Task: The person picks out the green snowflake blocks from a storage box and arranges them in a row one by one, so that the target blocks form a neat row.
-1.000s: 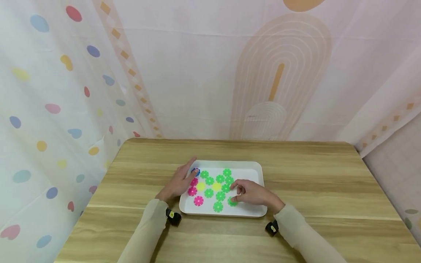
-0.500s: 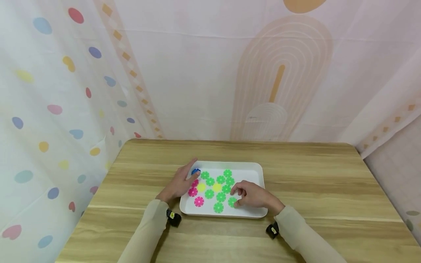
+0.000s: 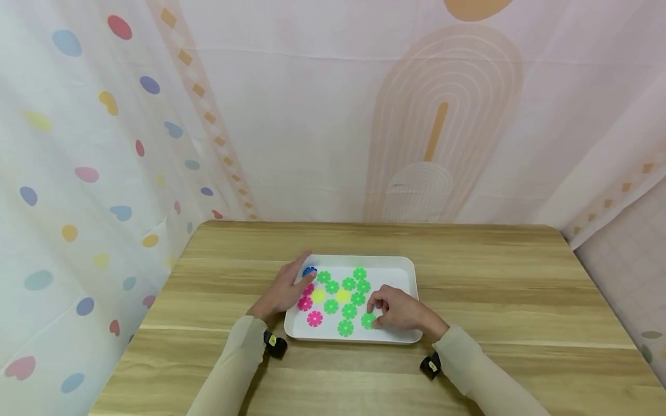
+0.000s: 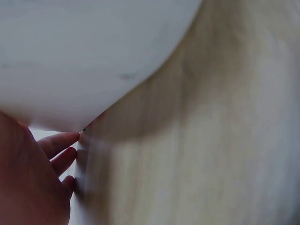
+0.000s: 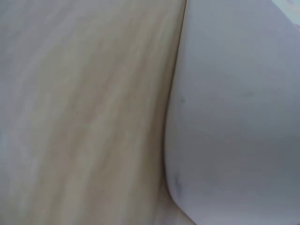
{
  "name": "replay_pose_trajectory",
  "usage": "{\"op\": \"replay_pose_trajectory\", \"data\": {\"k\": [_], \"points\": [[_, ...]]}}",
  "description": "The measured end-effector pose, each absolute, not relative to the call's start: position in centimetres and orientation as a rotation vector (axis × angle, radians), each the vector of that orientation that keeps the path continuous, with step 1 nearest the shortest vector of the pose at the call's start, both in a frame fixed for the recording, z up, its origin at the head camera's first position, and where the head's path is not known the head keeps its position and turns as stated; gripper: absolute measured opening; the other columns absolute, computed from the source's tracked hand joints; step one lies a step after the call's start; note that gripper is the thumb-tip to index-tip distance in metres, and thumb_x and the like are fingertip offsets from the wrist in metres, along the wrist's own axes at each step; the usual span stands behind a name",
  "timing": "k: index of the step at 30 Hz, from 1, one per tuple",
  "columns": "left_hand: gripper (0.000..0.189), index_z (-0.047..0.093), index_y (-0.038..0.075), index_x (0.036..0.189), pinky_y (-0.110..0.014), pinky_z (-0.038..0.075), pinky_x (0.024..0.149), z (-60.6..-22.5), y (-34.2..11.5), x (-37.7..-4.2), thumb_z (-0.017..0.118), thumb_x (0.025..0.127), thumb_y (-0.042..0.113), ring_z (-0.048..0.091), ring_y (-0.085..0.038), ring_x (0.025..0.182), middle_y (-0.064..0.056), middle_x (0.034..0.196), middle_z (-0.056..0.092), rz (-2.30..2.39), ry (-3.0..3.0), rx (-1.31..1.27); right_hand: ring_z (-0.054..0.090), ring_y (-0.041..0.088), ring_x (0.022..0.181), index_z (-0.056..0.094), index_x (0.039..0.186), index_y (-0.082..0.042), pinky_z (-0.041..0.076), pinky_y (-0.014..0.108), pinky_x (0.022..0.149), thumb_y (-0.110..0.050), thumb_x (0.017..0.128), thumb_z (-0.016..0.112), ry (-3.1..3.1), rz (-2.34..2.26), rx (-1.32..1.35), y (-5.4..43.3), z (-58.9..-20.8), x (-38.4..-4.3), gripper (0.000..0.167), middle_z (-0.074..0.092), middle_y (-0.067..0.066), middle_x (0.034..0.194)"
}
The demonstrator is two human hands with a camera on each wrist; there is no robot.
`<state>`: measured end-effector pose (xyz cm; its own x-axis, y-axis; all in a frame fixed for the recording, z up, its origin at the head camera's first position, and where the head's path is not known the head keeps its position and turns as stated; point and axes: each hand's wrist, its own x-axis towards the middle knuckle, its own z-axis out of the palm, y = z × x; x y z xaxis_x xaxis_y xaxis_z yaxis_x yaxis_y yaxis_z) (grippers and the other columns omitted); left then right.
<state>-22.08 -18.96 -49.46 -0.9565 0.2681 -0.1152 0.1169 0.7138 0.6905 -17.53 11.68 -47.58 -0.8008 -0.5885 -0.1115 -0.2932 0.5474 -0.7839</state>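
In the head view a white tray [image 3: 385,333] lies on the table, with flat notched plastic snowflake discs in it. My left hand [image 3: 281,287] holds the tray's left wall, thumb over the inside near a blue disc [image 3: 309,271], fingers along the outside. The left wrist view shows those fingers [image 4: 63,161] at the tray's outer wall. Over the tray's right half, my right hand [image 3: 399,308] has bent fingers, with a gap between thumb and index. Its thumb tip is right at the edge of a green disc [image 3: 367,321] lying flat.
Several more green discs [image 3: 346,328] are spread through the tray's middle. Two yellow discs [image 3: 343,296] lie among them, and pink discs [image 3: 314,318] are at the left. The wooden table [image 3: 489,277] reaches a patterned curtain [image 3: 312,127] at the back.
My right hand has drawn slightly right, its index and thumb coming closer together, and more of the green disc beside it shows. The left hand stays on the tray.
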Motion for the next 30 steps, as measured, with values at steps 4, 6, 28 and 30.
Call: {"op": "replay_pose_trajectory", "data": {"k": [4,6,28,30], "points": [[0.069,0.016,0.033,0.159,-0.068,0.019,0.114,-49.5,-19.0,-22.2,0.048,0.101,0.05,0.016,-0.038,0.15,-0.008,0.164,0.022,1.085,2.707,0.299,0.046,0.013,0.073,0.064,0.09,-0.008,0.041,0.023,0.066,-0.001,0.079,0.08,2.431,-1.137,-0.735,11.6,-47.7,-17.6,0.02,0.053,0.004,0.085],[0.069,0.016,0.034,0.159,-0.069,0.018,0.114,-49.6,-19.1,-22.2,0.048,0.101,0.052,0.016,-0.039,0.15,-0.009,0.164,0.022,1.094,2.698,0.297,0.047,0.012,0.073,0.063,0.089,-0.008,0.041,0.023,0.066,-0.001,0.081,0.078,2.419,-1.149,-0.728,11.6,-47.8,-17.7,0.019,0.053,0.002,0.082],[0.062,0.02,0.024,0.159,-0.061,0.014,0.119,-49.5,-19.9,-22.3,0.049,0.105,0.031,0.015,-0.037,0.151,-0.014,0.164,0.02,1.319,2.587,0.346,0.051,0.01,0.073,0.063,0.089,-0.006,0.043,0.019,0.066,0.008,0.087,0.065,2.35,-1.264,-0.694,11.1,-47.1,-17.9,0.014,0.059,-0.003,0.079],[0.061,0.021,0.024,0.158,-0.06,0.014,0.119,-49.4,-20.0,-22.3,0.049,0.105,0.03,0.015,-0.036,0.151,-0.013,0.164,0.019,1.338,2.573,0.345,0.052,0.011,0.074,0.063,0.09,-0.005,0.043,0.019,0.066,0.008,0.087,0.065,2.348,-1.291,-0.707,11.3,-46.8,-18.0,0.014,0.06,-0.001,0.081]]}}
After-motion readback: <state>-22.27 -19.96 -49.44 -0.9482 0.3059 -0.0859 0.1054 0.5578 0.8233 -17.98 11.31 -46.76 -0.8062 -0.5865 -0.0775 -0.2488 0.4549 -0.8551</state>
